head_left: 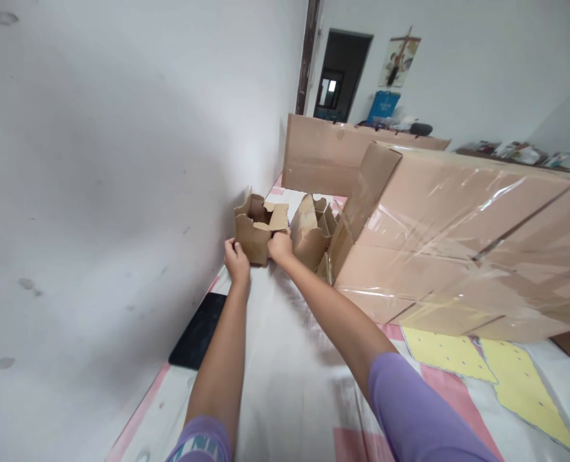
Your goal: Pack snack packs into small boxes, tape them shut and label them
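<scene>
A small open cardboard box with ragged, cut upper edges stands on the cloth beside the white wall. My left hand grips its lower left side, thumb toward me. My right hand is closed at the box's right side, just below a raised flap; its fingertips are hidden. Close by on the right is a second cut cardboard piece with inner dividers, apart from my right hand.
A large taped cardboard box fills the right side, with an upright cardboard panel behind. A flat black object lies along the wall. Yellow patterned pieces lie on the pink and white cloth. A blue bag stands farther back.
</scene>
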The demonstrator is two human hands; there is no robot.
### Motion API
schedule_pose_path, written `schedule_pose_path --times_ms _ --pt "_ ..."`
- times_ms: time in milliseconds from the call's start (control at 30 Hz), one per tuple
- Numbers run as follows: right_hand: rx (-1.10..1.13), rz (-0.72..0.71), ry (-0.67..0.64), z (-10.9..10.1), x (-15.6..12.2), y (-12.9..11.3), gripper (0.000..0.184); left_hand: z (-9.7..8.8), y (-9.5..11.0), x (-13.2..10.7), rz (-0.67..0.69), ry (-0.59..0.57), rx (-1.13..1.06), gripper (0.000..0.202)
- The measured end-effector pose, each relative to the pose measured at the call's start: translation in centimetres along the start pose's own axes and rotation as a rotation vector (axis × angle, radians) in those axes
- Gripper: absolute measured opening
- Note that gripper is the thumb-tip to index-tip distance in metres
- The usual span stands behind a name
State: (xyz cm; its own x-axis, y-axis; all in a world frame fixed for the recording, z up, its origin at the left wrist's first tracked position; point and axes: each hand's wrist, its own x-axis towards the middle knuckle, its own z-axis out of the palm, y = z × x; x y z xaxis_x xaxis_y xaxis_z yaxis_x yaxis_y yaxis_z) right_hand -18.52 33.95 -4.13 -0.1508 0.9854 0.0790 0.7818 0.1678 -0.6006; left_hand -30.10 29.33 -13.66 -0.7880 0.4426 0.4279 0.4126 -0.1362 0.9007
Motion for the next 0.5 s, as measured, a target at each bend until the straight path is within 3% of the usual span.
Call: schedule_pose_path --times_ms 67,200,300,400,500 --pt "0.028 -0.008 0.041 -1.2 -0.1 0.0 0.025 -0.3 1.5 0.4 0.045 -0.008 0.013 0.022" --pt "0.109 -0.057 0.13 -4.6 -0.7 -0.4 0.032 -1.4 6.0 0.8 0.162 -0.01 0.015 0.023" --pt "0.197 -0.109 0.182 -7.4 -2.3 -1.5 0.031 -3.2 9.8 1.1 0.25 0.016 0.006 0.026" --pt "0.299 -0.167 0.212 -10.2 -5.9 -3.0 0.026 -6.6 13.2 1.2 0.36 0.087 0.019 0.029" --pt "0.46 -0.25 0.213 -12.9 -11.7 -3.6 0.017 -11.6 15.8 0.2 0.406 0.161 0.053 0.031"
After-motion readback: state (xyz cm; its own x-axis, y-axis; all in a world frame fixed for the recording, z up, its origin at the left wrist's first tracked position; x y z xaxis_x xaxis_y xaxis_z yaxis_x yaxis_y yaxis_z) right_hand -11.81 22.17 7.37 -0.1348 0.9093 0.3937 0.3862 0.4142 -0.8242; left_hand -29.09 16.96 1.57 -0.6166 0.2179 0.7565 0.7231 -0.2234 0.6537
